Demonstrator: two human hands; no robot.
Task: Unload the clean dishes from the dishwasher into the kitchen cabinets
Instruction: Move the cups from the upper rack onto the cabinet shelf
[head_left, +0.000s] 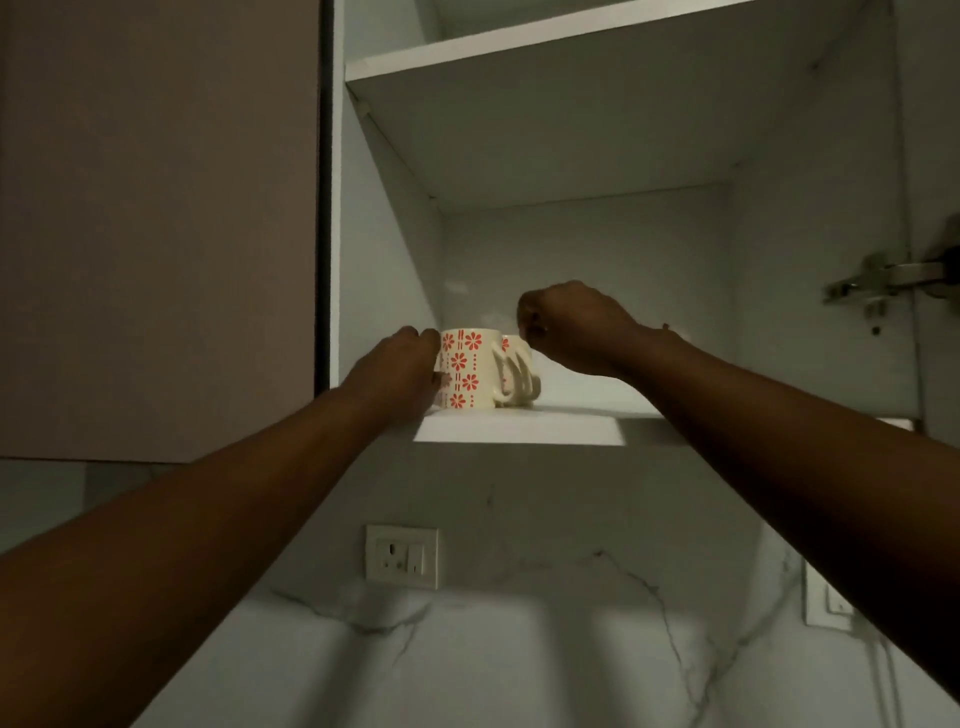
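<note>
1. Curled round the near mug (464, 370), my left hand (402, 366) holds its left side; the mug stands upright on the bottom shelf (519, 427).
2. Right hand (574, 327) hovers with fingers bent over a second mug (514, 347) just behind; whether it grips, I cannot tell.
3. Both handles point right.
4. Below, an outlet (401, 556) sits on the marble wall (519, 665); a hinge (878, 288) shows at right.

Left hand (402, 364) holds a floral mug (465, 369) on the cabinet shelf (519, 428); right hand (571, 325) hovers curled above a second mug (514, 345)
</note>
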